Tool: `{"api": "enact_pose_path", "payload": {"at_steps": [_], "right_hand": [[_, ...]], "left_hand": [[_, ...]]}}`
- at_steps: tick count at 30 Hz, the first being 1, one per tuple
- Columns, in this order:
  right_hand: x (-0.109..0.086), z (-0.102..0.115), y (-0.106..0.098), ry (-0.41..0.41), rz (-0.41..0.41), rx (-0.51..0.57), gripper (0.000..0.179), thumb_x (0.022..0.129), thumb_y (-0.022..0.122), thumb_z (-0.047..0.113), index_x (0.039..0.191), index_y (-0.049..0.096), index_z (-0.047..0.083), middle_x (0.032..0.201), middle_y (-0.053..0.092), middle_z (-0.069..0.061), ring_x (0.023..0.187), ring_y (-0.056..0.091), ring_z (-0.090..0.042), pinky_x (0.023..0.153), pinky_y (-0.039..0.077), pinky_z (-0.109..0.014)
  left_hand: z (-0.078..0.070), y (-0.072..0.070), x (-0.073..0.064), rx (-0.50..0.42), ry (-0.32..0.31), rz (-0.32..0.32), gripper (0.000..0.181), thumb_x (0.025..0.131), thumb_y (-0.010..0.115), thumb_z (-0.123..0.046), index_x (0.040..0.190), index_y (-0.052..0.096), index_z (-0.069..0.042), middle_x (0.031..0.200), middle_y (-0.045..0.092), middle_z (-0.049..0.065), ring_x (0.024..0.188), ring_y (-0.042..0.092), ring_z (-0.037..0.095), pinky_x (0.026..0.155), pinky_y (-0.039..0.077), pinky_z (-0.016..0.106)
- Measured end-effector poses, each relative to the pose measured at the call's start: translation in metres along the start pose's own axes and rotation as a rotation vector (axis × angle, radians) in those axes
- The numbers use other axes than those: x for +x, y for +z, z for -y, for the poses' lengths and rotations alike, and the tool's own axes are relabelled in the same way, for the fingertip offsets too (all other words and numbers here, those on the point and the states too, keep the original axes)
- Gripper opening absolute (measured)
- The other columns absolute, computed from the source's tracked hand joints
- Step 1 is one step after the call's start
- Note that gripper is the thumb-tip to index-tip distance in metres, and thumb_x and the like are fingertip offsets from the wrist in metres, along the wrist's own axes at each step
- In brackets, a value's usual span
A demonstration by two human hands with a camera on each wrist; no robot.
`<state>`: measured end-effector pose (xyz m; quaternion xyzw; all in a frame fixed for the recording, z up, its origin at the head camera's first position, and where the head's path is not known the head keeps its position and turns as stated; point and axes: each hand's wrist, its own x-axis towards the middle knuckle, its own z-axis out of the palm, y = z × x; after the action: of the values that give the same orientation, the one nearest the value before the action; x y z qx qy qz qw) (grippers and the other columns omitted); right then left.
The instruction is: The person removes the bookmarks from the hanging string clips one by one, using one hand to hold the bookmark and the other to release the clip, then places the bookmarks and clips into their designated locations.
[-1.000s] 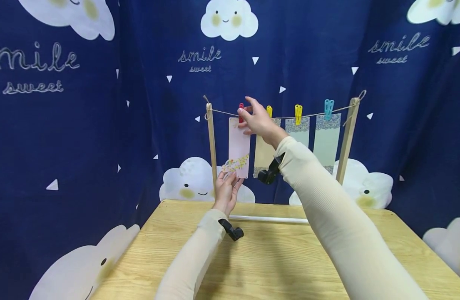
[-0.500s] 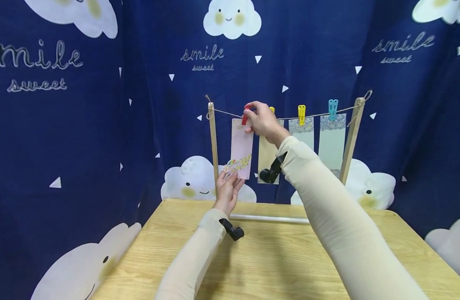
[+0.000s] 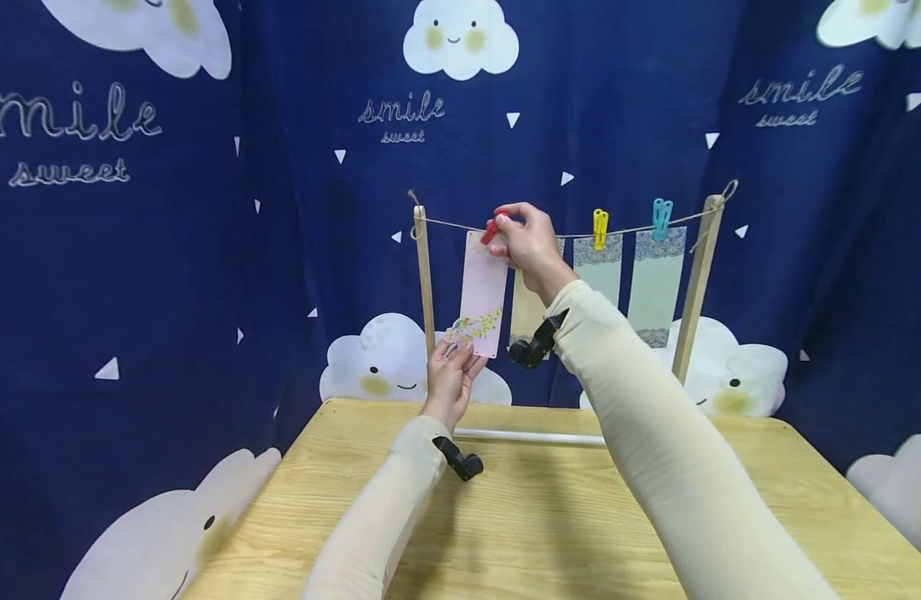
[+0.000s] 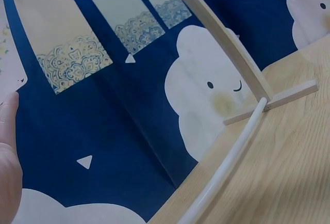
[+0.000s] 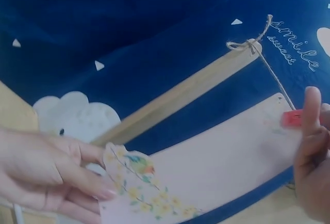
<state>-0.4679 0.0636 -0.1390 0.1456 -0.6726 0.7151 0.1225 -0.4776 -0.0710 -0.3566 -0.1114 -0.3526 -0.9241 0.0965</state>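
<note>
A pink paper card (image 3: 483, 287) with a bird and yellow blossoms at its bottom hangs at the left part of a twine line. My left hand (image 3: 448, 382) pinches the card's lower left corner between thumb and fingers, as the right wrist view also shows. At the card's top edge, my right hand (image 3: 531, 246) pinches a red clothespin (image 3: 493, 227), which leans to the right. The clothespin's lower end overlaps the card; whether its jaws are parted cannot be made out. In the left wrist view only part of the left hand (image 4: 9, 167) shows.
A beige card (image 3: 528, 310) hangs just right, partly behind the right hand. Two pale green cards hang further right under a yellow clothespin (image 3: 600, 228) and a teal clothespin (image 3: 661, 218). Wooden posts (image 3: 424, 279) hold the line; a white rod (image 3: 531, 436) runs low along the table (image 3: 520, 517).
My right hand has gone from spread fingers around the red clothespin to pinching it. The clothespin has tilted from upright to the right. The left hand stays at the card's bottom.
</note>
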Motion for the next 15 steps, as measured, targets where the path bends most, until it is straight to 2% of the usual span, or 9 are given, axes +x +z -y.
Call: {"api": "enact_pose_path", "payload": {"at_steps": [6,11,15], "right_hand": [[0.000,-0.004,0.007,-0.007,-0.074,0.186,0.025,0.111,0.050,0.016,0.133,0.055,0.006,0.123,0.069,-0.007,0.053,0.060,-0.004,0.040,0.037,-0.015],[0.000,-0.006,0.011,-0.019,-0.127,0.311,0.018,0.111,0.050,0.015,0.127,0.057,0.011,0.130,0.067,-0.009,0.054,0.060,-0.004,0.041,0.038,-0.014],[-0.001,-0.007,0.012,-0.044,-0.139,0.350,0.018,0.111,0.050,0.015,0.127,0.058,0.012,0.137,0.065,-0.011,0.055,0.063,-0.005,0.043,0.042,-0.014]], "left_hand": [[0.003,0.001,0.000,-0.018,0.013,0.020,0.035,0.102,0.054,0.010,0.136,0.053,-0.001,0.108,0.065,0.016,0.085,0.074,0.019,0.085,0.061,0.036],[0.002,0.000,-0.001,-0.029,0.008,0.006,0.035,0.102,0.055,0.010,0.135,0.054,-0.002,0.105,0.065,0.014,0.082,0.073,0.018,0.082,0.062,0.034],[0.001,-0.001,-0.002,-0.029,0.001,-0.001,0.037,0.102,0.055,0.012,0.136,0.055,-0.002,0.107,0.065,0.016,0.083,0.074,0.019,0.081,0.062,0.034]]}}
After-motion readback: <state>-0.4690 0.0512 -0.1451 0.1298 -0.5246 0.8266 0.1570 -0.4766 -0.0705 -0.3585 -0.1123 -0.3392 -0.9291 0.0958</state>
